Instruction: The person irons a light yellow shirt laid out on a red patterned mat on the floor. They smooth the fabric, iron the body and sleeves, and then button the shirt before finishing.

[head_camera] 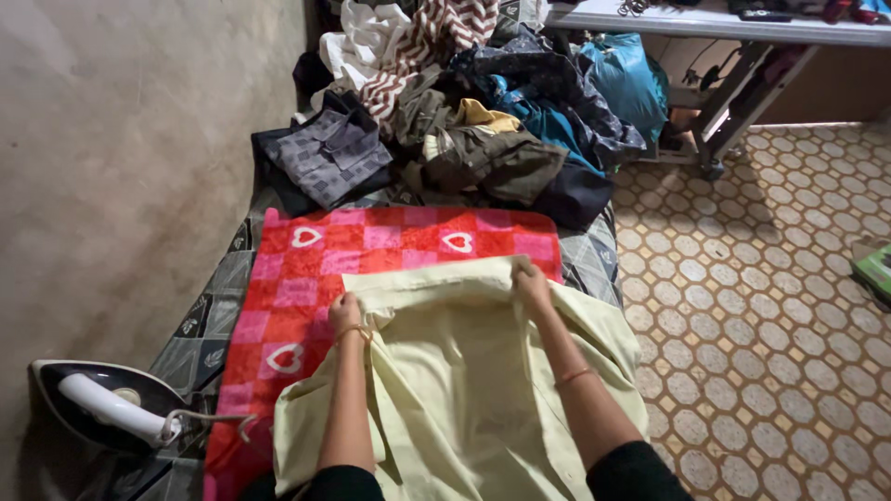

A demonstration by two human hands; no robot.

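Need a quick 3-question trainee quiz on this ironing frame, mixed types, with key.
1. True or false: both hands rest on the pale yellow garment.
2. Where is the iron? A) on the garment B) standing left of the red checked cloth C) on the floor
3. What lies beyond the cloth's far edge?

Key:
1. True: left hand and right hand hold down its top fold.
2. B.
3. A pile of clothes.

A clothes pile (464, 111) and an iron (107, 404) lie nearby.
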